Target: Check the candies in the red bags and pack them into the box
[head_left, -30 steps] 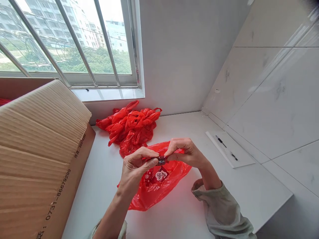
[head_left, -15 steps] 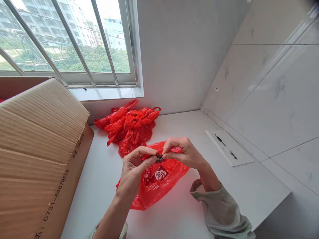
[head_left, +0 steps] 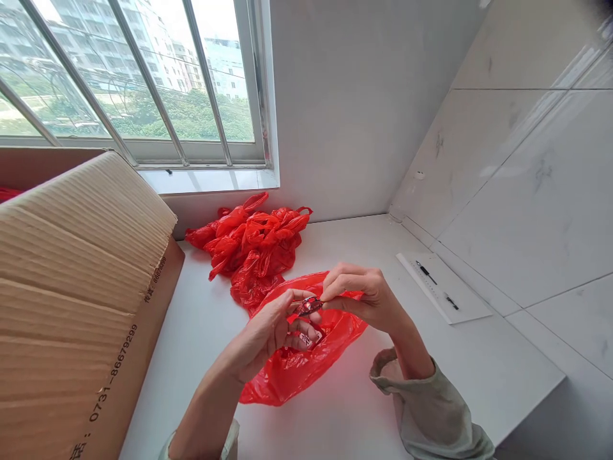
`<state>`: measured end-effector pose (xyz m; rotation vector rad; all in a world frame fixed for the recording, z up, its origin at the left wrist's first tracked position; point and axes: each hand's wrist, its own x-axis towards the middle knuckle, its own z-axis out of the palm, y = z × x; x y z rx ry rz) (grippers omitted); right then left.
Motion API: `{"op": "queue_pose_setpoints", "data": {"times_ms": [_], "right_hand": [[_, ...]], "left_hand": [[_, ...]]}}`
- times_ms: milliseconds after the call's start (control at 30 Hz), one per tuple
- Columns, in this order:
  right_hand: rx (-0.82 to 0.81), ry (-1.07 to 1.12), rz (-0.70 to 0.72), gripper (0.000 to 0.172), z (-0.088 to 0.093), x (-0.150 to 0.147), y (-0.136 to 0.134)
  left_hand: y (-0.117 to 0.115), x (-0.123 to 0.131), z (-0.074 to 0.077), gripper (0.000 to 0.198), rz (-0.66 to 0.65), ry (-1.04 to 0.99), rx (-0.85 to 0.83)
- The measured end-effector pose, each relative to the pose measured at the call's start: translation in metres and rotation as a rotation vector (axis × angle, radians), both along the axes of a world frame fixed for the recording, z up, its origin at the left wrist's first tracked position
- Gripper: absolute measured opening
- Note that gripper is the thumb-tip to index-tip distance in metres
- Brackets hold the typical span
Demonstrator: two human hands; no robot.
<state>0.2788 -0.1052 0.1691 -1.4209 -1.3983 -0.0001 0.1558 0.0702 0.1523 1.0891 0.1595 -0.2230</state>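
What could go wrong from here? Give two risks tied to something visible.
1. The small wrapped piece is pinched only at the fingertips of the left hand and right hand; it may slip.
2. The open red bag lies limp on the smooth counter; its mouth could fold shut.

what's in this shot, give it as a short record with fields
left hand: pinches one end of the small red wrapped packet
right hand: pinches the other end
below hands: open red plastic bag lying on the white counter
behind: heap of crumpled red plastic bags
left side: brown corrugated cardboard box
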Motion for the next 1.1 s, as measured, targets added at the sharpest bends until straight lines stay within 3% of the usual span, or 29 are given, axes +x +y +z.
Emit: {"op": "queue_pose_setpoints", "data": {"times_ms": [100, 267, 367, 467, 600, 900, 1100], "right_hand": [[-0.006, -0.043, 0.031, 0.007, 0.001, 0.000, 0.001], [-0.074, 0.080, -0.153, 0.010, 0.001, -0.001, 0.005], [-0.166, 0.259, -0.184, 0.012, -0.002, 0.001, 0.007], [-0.243, 0.397, -0.115, 0.022, -0.006, 0.001, 0.010], [-0.228, 0.542, -0.103, 0.025, -0.009, -0.003, 0.015], [-0.109, 0.558, -0.207, 0.024, -0.013, -0.007, 0.022], [-0.162, 0.672, -0.092, 0.021, -0.013, -0.006, 0.020]], "left_hand": [[-0.006, 0.002, -0.002, 0.023, -0.048, -0.024, -0.038], [-0.012, 0.004, -0.002, 0.024, 0.238, -0.146, 0.145], [-0.014, 0.003, -0.003, 0.025, 0.321, -0.172, 0.238], [-0.018, 0.002, -0.003, 0.029, 0.336, -0.176, 0.283], [-0.022, 0.003, -0.003, 0.032, 0.336, -0.174, 0.299], [-0.023, 0.001, -0.003, 0.023, 0.390, -0.192, 0.311], [-0.023, -0.003, 0.000, 0.019, 0.366, -0.226, 0.370]]}}
